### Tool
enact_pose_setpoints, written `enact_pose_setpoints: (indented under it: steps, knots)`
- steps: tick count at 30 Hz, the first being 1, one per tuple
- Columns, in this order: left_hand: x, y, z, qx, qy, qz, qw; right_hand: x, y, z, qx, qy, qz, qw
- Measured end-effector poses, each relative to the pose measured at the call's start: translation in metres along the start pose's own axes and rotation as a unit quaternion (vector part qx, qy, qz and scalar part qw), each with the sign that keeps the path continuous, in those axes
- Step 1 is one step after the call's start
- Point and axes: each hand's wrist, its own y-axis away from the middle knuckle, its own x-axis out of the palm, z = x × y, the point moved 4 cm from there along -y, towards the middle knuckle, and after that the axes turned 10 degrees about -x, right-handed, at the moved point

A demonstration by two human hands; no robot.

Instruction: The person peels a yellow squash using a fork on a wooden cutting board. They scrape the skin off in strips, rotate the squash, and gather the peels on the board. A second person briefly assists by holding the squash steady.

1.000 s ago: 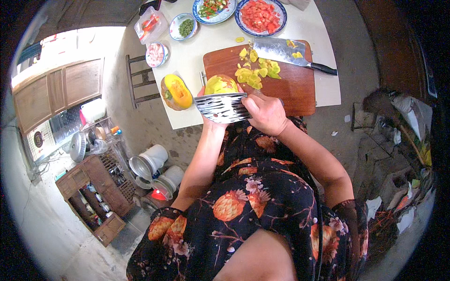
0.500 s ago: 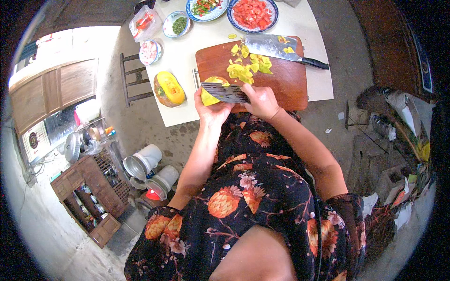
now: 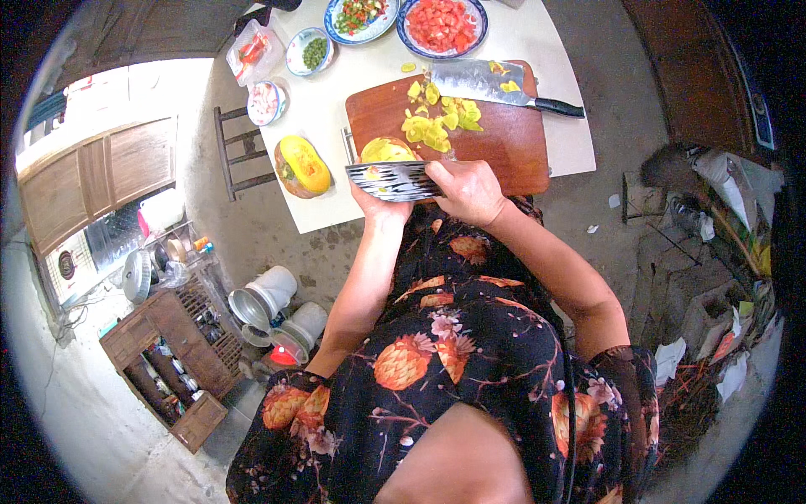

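Note:
My left hand [image 3: 379,210] holds a pumpkin piece [image 3: 386,149] at the near left edge of the brown cutting board [image 3: 516,147]. Its fingers are partly hidden behind the knife. Closed around the handle end of a broad knife [image 3: 390,181] with a dark-and-white patterned blade, my right hand [image 3: 468,191] keeps the blade across the near side of the piece. Yellow-green peel pieces [image 3: 435,128] lie heaped mid-board. Behind them rests a cleaver [image 3: 478,81] with a black handle, bits of peel on its blade. A cut pumpkin half [image 3: 304,165] sits on the table to the left.
Along the far side of the white table [image 3: 319,109] stand a plate of diced tomato [image 3: 441,25], a plate of chopped peppers [image 3: 361,17], a bowl of green bits [image 3: 311,52], a bowl of pale pink pieces [image 3: 266,102] and a clear container [image 3: 254,52]. A chair [image 3: 242,151] is at the left.
The knife has shifted toward me and left, its blade face showing more. More of the pumpkin piece's upper surface is visible. The whole view has shifted slightly.

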Motion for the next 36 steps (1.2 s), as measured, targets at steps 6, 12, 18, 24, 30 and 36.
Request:
enact_pose_setpoints:
  steps: [6,12,18,24,30,36]
  knots:
    - [0.007,0.005,0.005,-0.031,-0.013,0.003,0.999,-0.004,0.003,-0.006,-0.015,-0.026,0.020,0.999]
    - [0.000,0.002,0.005,0.004,-0.019,-0.015,1.000,0.018,0.011,-0.020,0.030,-0.021,-0.001,0.999]
    - [-0.005,-0.001,0.004,-0.005,-0.022,0.001,1.000,0.032,0.010,-0.024,0.098,-0.010,0.034,0.995]
    - [-0.011,-0.008,-0.003,0.015,-0.030,-0.043,0.999,0.032,-0.008,-0.018,0.185,-0.017,0.110,0.976]
    - [-0.017,-0.014,-0.006,0.015,-0.020,-0.058,0.998,0.036,-0.022,-0.019,0.205,-0.021,0.137,0.969]
    - [-0.015,-0.008,-0.008,0.018,-0.013,-0.028,0.999,0.040,-0.024,-0.026,0.134,-0.018,0.169,0.976]
